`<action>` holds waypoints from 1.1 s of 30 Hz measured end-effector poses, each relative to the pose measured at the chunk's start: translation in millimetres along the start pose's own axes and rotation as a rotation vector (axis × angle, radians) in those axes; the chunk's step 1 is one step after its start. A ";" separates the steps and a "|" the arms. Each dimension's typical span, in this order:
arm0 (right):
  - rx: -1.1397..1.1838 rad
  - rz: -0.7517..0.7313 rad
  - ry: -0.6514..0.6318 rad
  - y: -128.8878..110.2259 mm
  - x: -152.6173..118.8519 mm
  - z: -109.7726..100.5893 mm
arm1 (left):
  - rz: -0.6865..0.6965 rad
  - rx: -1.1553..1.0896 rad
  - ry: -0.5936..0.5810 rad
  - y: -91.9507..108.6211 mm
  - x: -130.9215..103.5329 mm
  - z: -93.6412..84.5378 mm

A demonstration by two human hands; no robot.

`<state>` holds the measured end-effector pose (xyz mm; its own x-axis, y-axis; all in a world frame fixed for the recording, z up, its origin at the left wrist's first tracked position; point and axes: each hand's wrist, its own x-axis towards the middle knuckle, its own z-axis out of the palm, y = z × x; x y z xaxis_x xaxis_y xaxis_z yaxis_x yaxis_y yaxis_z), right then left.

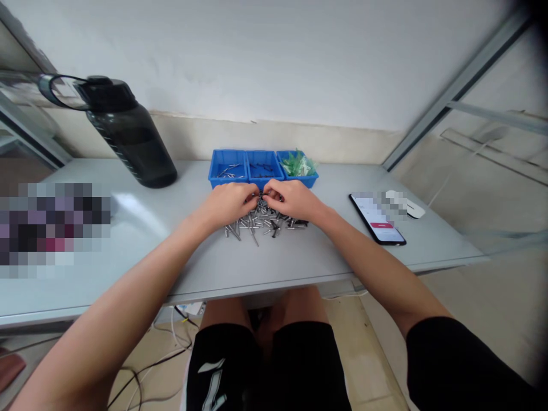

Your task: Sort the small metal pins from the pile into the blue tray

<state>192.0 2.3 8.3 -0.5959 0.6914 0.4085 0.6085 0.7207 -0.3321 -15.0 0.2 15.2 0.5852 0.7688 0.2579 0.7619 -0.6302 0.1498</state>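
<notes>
My left hand (229,202) and my right hand (296,200) meet over a pile of small metal rivets or pins (257,221), mostly silver with some black pieces. Both hands have curled fingers, with thumb and fingertips drawn together. Whatever lies between the fingertips is too small or hidden to name. Right behind the hands stand three blue bins. The left bin (229,154) contains thin silver pieces, and the middle bin (262,155) has dark ones. Green and clear plastic bits (296,165) heap up in the right bin (309,182).
A large dark water bottle (132,137) stands at the back left of the grey table (257,271). On the right lie a lit phone (377,220) and a white object (413,210) beside it. A blurred-out patch covers the left side. Cables (171,357) hang below.
</notes>
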 end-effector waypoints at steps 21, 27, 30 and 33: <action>-0.001 -0.005 0.167 3.8 0.0 -3.7 | 0.008 -0.360 0.185 0.2 3.3 2.9; -0.009 0.022 0.117 3.8 0.2 -3.9 | 0.006 -0.450 0.286 -0.2 4.0 2.2; -0.017 0.008 0.103 3.4 0.0 -1.7 | 0.015 -0.498 0.285 2.0 4.0 1.2; -0.022 -0.018 0.099 2.9 -0.5 0.9 | 0.012 -0.521 0.267 3.7 3.9 0.0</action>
<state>193.5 4.1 6.3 -0.5530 0.6693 0.4963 0.6105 0.7308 -0.3053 -9.9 0.8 16.8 0.4508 0.7500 0.4841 0.4789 -0.6608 0.5779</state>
